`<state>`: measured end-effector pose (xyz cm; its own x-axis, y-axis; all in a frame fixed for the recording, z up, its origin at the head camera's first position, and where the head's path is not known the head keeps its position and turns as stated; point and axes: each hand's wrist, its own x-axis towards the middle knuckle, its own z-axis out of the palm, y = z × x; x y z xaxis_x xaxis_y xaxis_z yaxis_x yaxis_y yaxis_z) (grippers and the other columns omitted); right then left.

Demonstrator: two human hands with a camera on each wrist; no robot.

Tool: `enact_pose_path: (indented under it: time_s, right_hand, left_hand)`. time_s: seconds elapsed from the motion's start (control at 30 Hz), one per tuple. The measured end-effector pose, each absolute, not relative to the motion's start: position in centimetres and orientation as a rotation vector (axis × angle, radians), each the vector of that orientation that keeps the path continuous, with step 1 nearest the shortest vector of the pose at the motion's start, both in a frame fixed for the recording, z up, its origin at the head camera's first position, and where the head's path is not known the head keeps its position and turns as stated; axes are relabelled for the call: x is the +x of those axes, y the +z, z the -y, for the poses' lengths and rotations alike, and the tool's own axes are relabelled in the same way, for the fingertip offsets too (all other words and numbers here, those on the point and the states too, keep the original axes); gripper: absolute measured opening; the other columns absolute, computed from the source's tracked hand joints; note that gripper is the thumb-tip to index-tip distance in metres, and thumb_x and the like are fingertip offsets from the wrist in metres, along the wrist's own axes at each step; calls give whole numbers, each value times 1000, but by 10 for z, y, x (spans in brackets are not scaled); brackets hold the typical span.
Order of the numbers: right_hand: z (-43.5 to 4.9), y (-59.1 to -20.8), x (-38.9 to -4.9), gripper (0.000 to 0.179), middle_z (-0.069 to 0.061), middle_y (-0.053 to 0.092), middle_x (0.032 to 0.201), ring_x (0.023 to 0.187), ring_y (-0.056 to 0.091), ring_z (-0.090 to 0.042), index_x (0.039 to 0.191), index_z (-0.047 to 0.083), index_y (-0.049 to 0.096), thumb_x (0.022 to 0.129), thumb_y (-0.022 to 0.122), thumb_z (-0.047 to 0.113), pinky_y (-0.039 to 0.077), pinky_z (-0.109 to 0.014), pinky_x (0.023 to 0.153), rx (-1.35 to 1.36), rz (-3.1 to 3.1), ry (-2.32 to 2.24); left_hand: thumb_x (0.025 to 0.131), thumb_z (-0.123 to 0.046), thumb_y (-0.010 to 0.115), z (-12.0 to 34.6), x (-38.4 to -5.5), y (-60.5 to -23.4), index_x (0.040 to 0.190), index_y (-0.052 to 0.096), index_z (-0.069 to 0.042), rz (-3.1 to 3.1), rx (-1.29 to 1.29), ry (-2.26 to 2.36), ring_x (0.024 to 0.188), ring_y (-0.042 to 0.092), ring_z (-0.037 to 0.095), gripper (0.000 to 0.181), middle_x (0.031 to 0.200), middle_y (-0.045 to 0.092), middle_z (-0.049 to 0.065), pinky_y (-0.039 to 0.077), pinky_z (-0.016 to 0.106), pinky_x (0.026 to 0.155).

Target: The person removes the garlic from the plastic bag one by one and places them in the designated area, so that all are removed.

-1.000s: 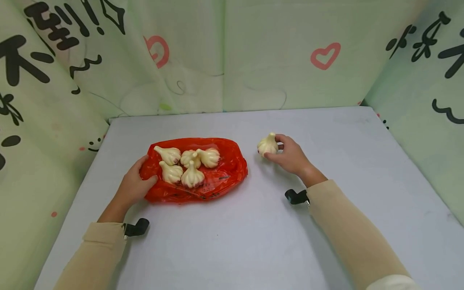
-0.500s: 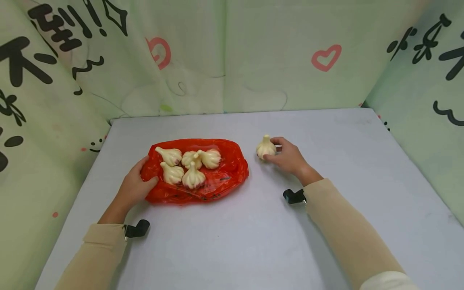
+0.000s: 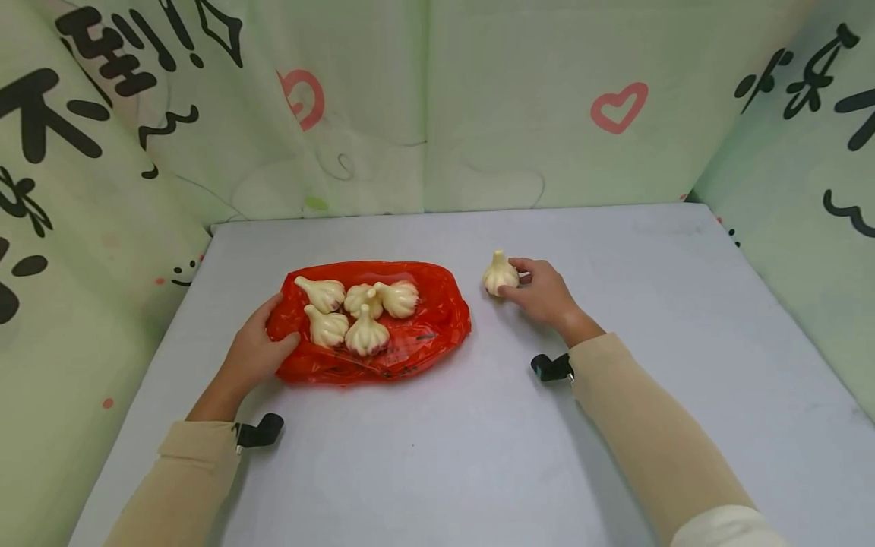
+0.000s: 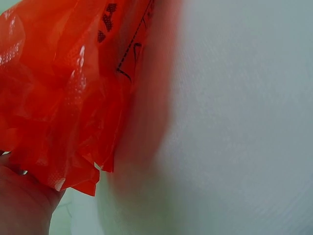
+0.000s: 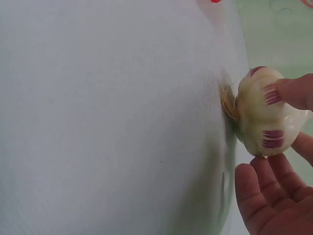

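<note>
On the left half of the white table lies a red plastic bag [image 3: 437, 315], its near side creased and marked with black print in the left wrist view. Several cream garlic bulbs [image 3: 367, 334] are grouped on its left and middle part. My left hand [image 3: 253, 353] grips the bag's left edge, thumb on top and the other fingers hidden beneath. To the right of the bag, my right hand [image 3: 547, 300] pinches one garlic bulb [image 5: 259, 112] between thumb and fingers. That bulb stands stem up, its roots close to the tabletop and purple streaks on its side.
The white table [image 3: 424, 463] ends at a green printed curtain [image 3: 506, 114] at the back, with more curtain on both sides. A small black camera [image 3: 260, 431] is strapped at the left wrist and another black camera [image 3: 550, 368] at the right.
My right hand has shifted slightly left with the garlic bulb, which has turned from tilted to upright. The left hand keeps its grip on the bag.
</note>
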<state>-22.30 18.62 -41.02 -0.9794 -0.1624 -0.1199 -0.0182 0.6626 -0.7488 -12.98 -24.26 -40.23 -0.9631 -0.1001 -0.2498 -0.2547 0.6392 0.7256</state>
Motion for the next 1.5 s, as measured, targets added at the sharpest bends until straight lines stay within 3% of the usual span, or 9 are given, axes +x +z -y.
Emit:
enact_pose_path:
  time_s: [0.67,1.5]
  right_hand:
    - [-182,-409,-230,61,-19,48,144,121,52,-34,147,-2,42,96,65,22,49,-44,95,-15,-2697,-1267]
    - [-182,-405,-224,62,-20,46,146,128,48,-36,147,-2,44,95,64,26,47,-50,101,-42,-2769,-1258]
  left_hand:
    - [95,-16,55,244,-130,-398,160,13,-3,-2682,-247,1203,138,31,49,78,158,23,28,44,61,100]
    - [95,-17,56,245,-130,-397,160,11,-5,-2666,-260,1199,139,29,50,80,159,21,28,44,61,99]
